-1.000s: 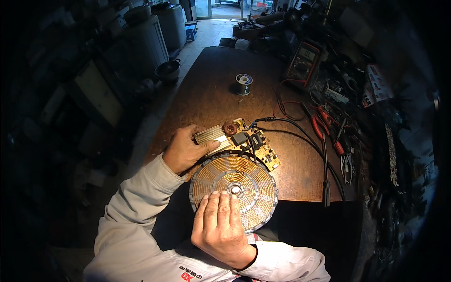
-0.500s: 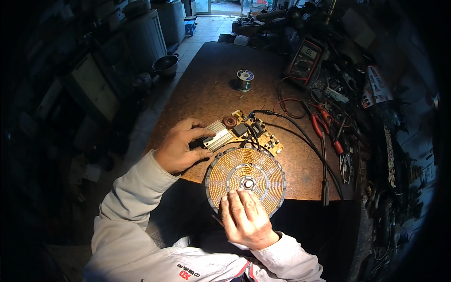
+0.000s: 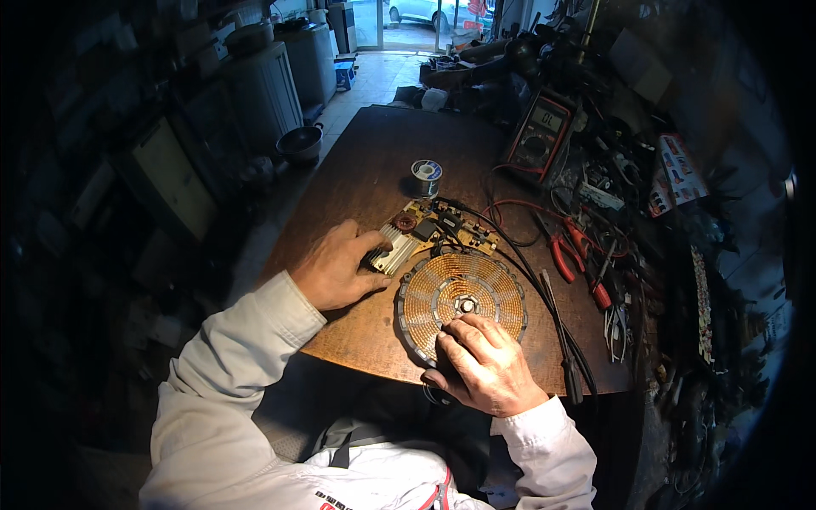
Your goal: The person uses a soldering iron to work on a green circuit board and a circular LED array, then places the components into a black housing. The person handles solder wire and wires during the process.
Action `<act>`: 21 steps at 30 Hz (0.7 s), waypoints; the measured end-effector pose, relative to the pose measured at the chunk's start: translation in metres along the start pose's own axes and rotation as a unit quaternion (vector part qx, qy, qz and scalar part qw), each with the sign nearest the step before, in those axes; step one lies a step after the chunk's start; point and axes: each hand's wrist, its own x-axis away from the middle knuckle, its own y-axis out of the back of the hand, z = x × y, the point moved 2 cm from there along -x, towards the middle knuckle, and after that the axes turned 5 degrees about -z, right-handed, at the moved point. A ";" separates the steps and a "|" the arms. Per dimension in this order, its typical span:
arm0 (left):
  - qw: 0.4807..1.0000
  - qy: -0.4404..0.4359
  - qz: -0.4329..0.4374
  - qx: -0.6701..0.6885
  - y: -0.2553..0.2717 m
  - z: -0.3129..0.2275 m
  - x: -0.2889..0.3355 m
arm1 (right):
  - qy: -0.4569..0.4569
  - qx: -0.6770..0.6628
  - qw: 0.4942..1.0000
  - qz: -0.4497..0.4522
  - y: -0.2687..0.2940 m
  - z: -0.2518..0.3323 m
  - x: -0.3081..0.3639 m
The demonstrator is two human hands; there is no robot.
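A round induction coil [image 3: 463, 272], copper-coloured windings on a grey frame, lies near the front edge of the wooden table. My right hand [image 3: 489, 361] grips its near right rim, fingers on top reaching toward the centre and thumb at the edge. Just beyond the coil is a yellowish circuit board [image 3: 469, 234] with a wound ring, black parts and a silver finned heat sink [image 3: 393, 252]. My left hand [image 3: 340, 268] holds the heat sink's left end between thumb and fingers. Short wires run between board and coil, partly hidden.
A solder spool [image 3: 427, 178] stands behind the board. To the right are a black cable [image 3: 529, 270], a screwdriver [image 3: 571, 378], red-handled pliers [image 3: 563, 257] and a multimeter [image 3: 541, 136] with leads. Cluttered tools line the right side; a pan [image 3: 300, 144] sits left of the table.
The coil has moved away from my body and rightward, from overhanging the table edge onto the tabletop. The board has moved farther back, closer to the spool. The whole view has tilted up.
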 end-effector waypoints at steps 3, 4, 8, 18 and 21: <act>0.998 0.044 0.040 0.023 0.030 0.002 -0.042 | -0.004 -0.007 1.000 -0.013 0.002 0.005 -0.001; 1.000 0.028 0.002 0.012 0.029 0.006 -0.067 | 0.001 0.016 0.999 -0.037 0.003 0.005 0.003; 0.998 0.026 -0.025 0.051 -0.001 0.021 -0.139 | -0.050 -0.006 0.997 -0.053 0.006 -0.003 0.002; 0.926 0.071 -0.320 0.187 -0.033 0.045 -0.198 | -0.063 -0.011 0.997 -0.041 0.004 -0.005 0.006; 0.854 0.020 -0.469 0.223 0.027 0.067 -0.198 | -0.060 -0.024 0.997 -0.045 0.002 -0.003 0.006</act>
